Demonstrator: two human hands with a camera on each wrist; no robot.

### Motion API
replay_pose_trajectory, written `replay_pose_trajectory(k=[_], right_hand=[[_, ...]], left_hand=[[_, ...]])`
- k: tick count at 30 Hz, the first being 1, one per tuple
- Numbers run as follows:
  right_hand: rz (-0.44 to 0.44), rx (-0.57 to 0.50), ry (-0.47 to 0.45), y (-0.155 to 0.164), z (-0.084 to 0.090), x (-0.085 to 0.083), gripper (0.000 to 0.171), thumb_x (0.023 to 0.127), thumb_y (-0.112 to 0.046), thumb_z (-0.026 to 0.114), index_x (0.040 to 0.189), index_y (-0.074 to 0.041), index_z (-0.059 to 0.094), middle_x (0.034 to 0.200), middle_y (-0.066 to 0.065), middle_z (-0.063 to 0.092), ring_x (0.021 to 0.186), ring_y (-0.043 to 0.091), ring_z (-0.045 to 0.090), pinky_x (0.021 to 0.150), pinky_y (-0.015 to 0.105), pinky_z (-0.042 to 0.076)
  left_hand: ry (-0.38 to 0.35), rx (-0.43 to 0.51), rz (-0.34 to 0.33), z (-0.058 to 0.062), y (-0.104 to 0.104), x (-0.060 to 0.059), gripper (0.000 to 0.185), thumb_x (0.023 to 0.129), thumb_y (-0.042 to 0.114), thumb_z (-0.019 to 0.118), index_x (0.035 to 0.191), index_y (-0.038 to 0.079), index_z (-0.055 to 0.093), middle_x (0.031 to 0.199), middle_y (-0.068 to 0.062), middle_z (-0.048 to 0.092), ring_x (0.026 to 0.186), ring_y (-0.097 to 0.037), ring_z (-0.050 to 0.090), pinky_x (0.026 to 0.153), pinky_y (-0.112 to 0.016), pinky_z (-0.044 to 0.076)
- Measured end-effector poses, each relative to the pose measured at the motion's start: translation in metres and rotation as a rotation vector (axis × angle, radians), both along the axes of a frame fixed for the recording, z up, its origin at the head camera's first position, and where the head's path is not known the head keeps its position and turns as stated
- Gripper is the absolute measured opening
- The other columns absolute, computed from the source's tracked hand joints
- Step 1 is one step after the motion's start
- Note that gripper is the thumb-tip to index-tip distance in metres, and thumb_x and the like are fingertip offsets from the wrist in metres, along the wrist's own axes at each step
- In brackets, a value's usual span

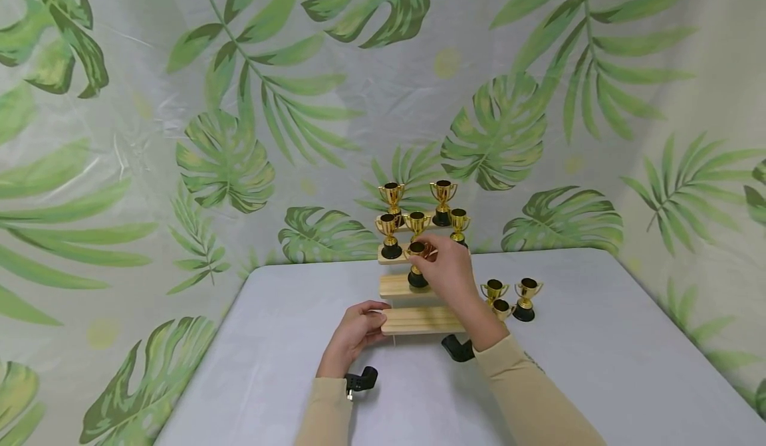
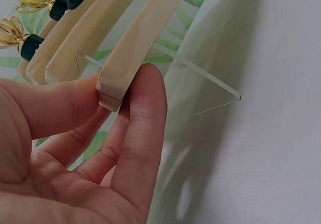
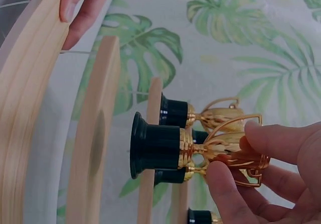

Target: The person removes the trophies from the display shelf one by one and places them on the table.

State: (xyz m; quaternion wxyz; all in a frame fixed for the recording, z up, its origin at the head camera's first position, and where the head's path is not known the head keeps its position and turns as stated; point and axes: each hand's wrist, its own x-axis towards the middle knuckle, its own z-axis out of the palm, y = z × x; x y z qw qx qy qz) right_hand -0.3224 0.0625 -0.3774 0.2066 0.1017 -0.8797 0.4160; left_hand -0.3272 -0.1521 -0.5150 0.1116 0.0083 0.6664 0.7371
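A stepped wooden display stand (image 1: 419, 320) sits at the middle of the table and carries several gold trophy cups with black bases (image 1: 443, 203) on its upper steps. My right hand (image 1: 423, 253) pinches the cup of one small gold trophy (image 1: 416, 263) and holds it upright over the second step (image 3: 95, 148). In the right wrist view its black base (image 3: 155, 146) sits a small gap off that step. My left hand (image 1: 372, 318) pinches the left end of the lowest step (image 2: 118, 81) between thumb and fingers (image 2: 143, 113).
Three more gold trophies (image 1: 525, 298) are on the table right of the stand, one of them lying down (image 1: 503, 310). The stand has clear acrylic side panels (image 2: 200, 83). A leaf-print backdrop (image 1: 227, 153) closes off the table's far and side edges.
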Motion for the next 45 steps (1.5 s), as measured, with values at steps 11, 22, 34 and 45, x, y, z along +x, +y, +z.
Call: replay_pose_trajectory(k=[11, 22, 34, 45], right_hand=[[0.012, -0.009, 0.024, 0.013, 0.005, 0.003, 0.038, 0.089, -0.023, 0.08, 0.124, -0.017, 0.07, 0.093, 0.0, 0.066, 0.078, 0.018, 0.065, 0.062, 0.036, 0.053], [-0.012, 0.009, 0.052, 0.026, 0.014, 0.01, 0.035, 0.089, -0.024, 0.079, 0.122, -0.018, 0.07, 0.089, 0.001, 0.065, 0.077, 0.018, 0.061, 0.063, 0.037, 0.052], [-0.047, 0.023, 0.067, 0.044, 0.024, 0.019, 0.034, 0.09, -0.027, 0.079, 0.121, -0.019, 0.069, 0.09, 0.0, 0.065, 0.077, 0.018, 0.062, 0.064, 0.038, 0.052], [-0.076, 0.022, 0.045, 0.063, 0.032, 0.026, 0.041, 0.092, -0.027, 0.077, 0.13, -0.016, 0.067, 0.102, 0.005, 0.069, 0.086, 0.023, 0.068, 0.066, 0.041, 0.056]], left_hand=[[0.003, -0.005, -0.006, -0.001, 0.0, -0.001, 0.031, 0.092, 0.0, 0.063, 0.123, -0.006, 0.064, 0.1, -0.018, 0.064, 0.084, -0.027, 0.067, 0.07, -0.035, 0.058], [-0.013, -0.015, 0.006, 0.0, 0.002, 0.0, 0.031, 0.092, -0.001, 0.063, 0.122, -0.005, 0.064, 0.097, -0.014, 0.064, 0.085, -0.027, 0.067, 0.069, -0.034, 0.058], [0.012, -0.005, -0.017, 0.001, 0.001, 0.001, 0.035, 0.092, -0.001, 0.063, 0.126, -0.009, 0.06, 0.097, -0.014, 0.063, 0.084, -0.025, 0.066, 0.071, -0.036, 0.058], [-0.007, -0.018, -0.005, -0.001, 0.001, -0.001, 0.034, 0.093, 0.0, 0.064, 0.126, -0.006, 0.062, 0.095, -0.011, 0.063, 0.082, -0.022, 0.067, 0.07, -0.033, 0.058]])
